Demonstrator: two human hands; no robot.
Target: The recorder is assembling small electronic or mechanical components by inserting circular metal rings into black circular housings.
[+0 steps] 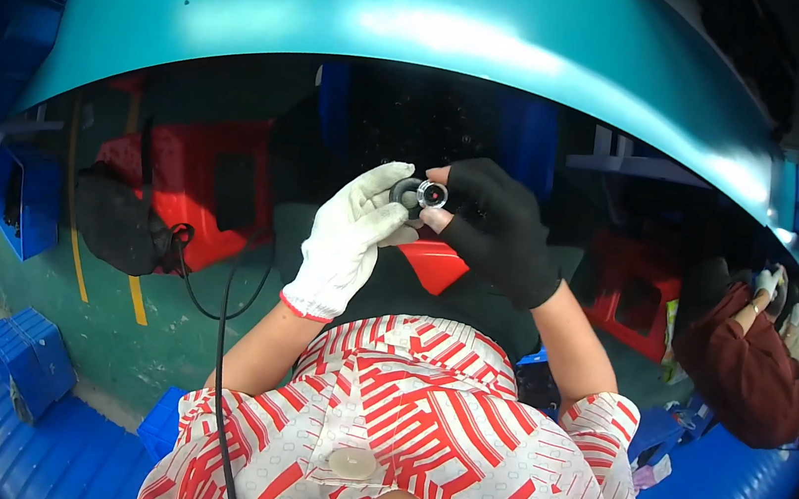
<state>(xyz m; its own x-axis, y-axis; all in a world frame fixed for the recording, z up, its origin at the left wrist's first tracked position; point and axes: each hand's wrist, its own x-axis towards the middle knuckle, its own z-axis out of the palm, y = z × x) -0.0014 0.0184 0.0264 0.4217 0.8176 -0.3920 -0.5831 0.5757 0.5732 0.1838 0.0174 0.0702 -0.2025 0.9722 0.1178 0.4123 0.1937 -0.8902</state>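
My left hand (344, 233), in a white knit glove with a red cuff edge, is closed with thumb and fingers on a dark ring-shaped part (398, 190). My right hand (504, 230) wears a black glove that leaves the fingertips bare. Its thumb and a finger pinch a small round part (433, 194) with a shiny, silvery rim, a dark middle and a red spot. Both parts are held up in front of my chest, side by side and seemingly touching. Whether they are joined, I cannot tell.
Beyond my hands runs a turquoise tabletop (279, 10). Red stools (220, 168) stand on the green floor, one with a black bag (119, 220) beside it. A black cable (220, 357) hangs along my left arm. Blue crates (32, 359) sit at left; a co-worker (745, 362) is at right.
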